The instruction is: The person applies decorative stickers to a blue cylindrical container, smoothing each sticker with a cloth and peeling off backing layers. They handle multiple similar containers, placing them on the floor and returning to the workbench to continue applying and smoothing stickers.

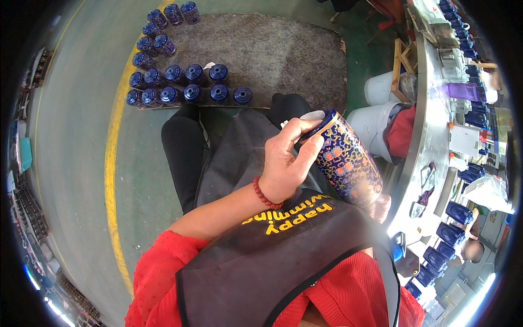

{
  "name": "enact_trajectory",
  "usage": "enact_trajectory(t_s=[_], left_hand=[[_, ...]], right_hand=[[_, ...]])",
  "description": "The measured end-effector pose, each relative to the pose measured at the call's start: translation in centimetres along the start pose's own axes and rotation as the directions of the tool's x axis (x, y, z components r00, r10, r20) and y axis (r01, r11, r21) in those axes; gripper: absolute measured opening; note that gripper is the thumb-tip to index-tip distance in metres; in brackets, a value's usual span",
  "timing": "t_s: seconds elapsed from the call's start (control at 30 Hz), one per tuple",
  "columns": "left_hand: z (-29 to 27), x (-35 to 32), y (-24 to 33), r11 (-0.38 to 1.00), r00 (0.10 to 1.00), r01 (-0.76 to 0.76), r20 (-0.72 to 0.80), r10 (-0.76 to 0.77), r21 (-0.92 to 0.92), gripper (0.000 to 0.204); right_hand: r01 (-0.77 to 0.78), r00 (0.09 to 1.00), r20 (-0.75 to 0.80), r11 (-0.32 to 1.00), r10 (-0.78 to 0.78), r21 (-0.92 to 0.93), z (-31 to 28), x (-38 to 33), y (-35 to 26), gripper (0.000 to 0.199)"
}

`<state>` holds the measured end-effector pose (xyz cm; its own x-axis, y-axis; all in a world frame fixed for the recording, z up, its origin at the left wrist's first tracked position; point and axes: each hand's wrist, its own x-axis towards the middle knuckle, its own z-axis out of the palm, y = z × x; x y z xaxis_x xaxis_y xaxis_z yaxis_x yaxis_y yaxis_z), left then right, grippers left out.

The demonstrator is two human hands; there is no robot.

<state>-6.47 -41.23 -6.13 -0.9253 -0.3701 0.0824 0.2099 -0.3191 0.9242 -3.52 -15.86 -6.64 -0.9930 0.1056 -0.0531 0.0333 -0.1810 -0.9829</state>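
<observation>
1. Jar (348, 155): dark blue, with flowers and scrolls in orange and yellow. Held tilted above the lap, its rim end to the upper left. Contents cannot be told, as the inside is not shown.
2. Blue jars (192, 92): stood upright on a low table (272, 54). Two rows are set along the near edge, and others are placed up the left side to the far corner. Their insides are hidden by their tops.
3. Lower white bucket (364, 124): red cloth (403, 131) contained, partly hung over the side.
4. Upper white bucket (377, 89): placed just beyond, beside a wooden frame (399, 68). Contents cannot be made out.
5. Purple tub (462, 91): seen at the bench (427, 117) on the right; contents not legible.
6. Left hand (286, 158): fingers and thumb closed in a narrow grip on the jar's rim end. A pale pad (313, 115) is held there by the fingertips.
7. Right hand (382, 206): the jar's lower end is held by it. Finger curl cannot be fully told, being blurred and partly hidden.
</observation>
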Motion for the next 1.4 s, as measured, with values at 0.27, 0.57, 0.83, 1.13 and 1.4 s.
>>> enact_trajectory(t_s=[0.27, 0.57, 0.83, 1.13, 1.4], left_hand=[[-0.6, 0.3, 0.0, 0.998, 1.000, 0.014, 0.001, -0.014, 0.068, 0.024], [-0.5, 0.6, -0.3, 0.993, 0.998, -0.068, -0.009, 0.070, 0.097, 0.024], [-1.0, 0.6, -0.4, 0.996, 1.000, 0.007, -0.012, -0.007, 0.084, 0.024], [-1.4, 0.7, -0.8, 0.983, 0.998, -0.028, -0.043, 0.036, 0.181, 0.026], [-1.4, 0.7, -1.0, 0.998, 1.000, 0.004, -0.014, -0.003, 0.063, 0.025]], right_hand=[[-0.016, 0.999, -0.035, 1.000, 0.017, 0.016, -1.9, 0.1, 1.4, 0.028], [-0.045, 0.992, -0.119, 0.999, 0.044, -0.011, -6.1, 0.9, 5.0, 0.037], [-0.177, 0.974, -0.170, 0.971, 0.149, -0.161, -3.9, 0.2, 3.0, 0.038], [-0.206, 0.971, -0.128, 0.978, 0.201, -0.033, -1.0, 0.6, 1.8, 0.040], [-0.261, 0.965, -0.023, 0.965, 0.261, 0.004, -0.7, 1.0, 1.3, 0.035]])
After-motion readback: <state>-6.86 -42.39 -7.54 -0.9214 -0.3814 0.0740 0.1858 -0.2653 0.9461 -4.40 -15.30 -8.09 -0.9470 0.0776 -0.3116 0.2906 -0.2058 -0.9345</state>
